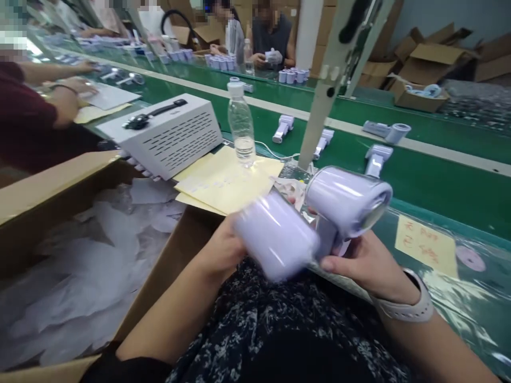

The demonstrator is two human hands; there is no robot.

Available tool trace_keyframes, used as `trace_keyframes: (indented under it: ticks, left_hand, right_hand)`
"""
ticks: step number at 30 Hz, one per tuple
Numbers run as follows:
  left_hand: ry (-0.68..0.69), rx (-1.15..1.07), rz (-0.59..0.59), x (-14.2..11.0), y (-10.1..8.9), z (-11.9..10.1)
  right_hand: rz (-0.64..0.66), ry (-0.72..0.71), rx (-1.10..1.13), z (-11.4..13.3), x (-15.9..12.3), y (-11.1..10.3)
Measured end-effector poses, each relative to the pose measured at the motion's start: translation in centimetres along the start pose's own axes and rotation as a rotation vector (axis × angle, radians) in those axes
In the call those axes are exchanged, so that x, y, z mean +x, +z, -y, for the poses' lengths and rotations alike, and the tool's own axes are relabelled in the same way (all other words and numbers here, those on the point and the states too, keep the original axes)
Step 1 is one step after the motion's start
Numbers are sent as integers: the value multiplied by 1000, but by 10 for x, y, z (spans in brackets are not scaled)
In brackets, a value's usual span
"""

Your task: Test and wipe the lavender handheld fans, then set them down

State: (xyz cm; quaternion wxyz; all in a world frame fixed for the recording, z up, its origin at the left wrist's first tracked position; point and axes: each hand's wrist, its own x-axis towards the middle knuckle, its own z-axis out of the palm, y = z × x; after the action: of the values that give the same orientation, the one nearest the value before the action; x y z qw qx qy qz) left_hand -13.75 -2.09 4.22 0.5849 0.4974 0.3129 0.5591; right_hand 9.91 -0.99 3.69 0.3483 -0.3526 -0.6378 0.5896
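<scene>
My left hand point(225, 247) is closed around a glossy lavender cylinder-shaped part point(275, 234), smeared by motion. In my right hand point(359, 266) is a lavender device with a drum-shaped head point(339, 197) and a handle below it, its round end facing right. The two lavender pieces are close together in front of my body; whether they touch, I cannot tell. Some fingers of both hands are hidden behind the pieces. Just beyond them, similar lavender devices point(375, 159) lie on the green belt point(439, 175).
An open carton point(159, 287) with thin white sheets stands at left. Behind it are a white vented metal box point(175, 133), a water bottle point(241, 127) and yellow paper point(223, 183). A slanted metal post point(323, 101) rises by the belt. Other people sit across and at left.
</scene>
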Motion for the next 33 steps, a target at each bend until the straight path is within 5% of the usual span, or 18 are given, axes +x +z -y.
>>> trace_keyframes:
  ticks: [4, 12, 22, 33]
  left_hand:
    - [-24, -245, -15, 12, 22, 20]
    - [-176, -320, 187, 8, 64, 33]
    - [-261, -306, 115, 4, 61, 34]
    - [-321, -323, 71, 5, 54, 44]
  right_hand:
    - [-250, 6, 184, -6, -17, -11]
    - [-96, -65, 408, -10, -41, -16]
    - [-90, 187, 708, -20, -24, -8]
    - [-135, 131, 634, -15, -25, -4]
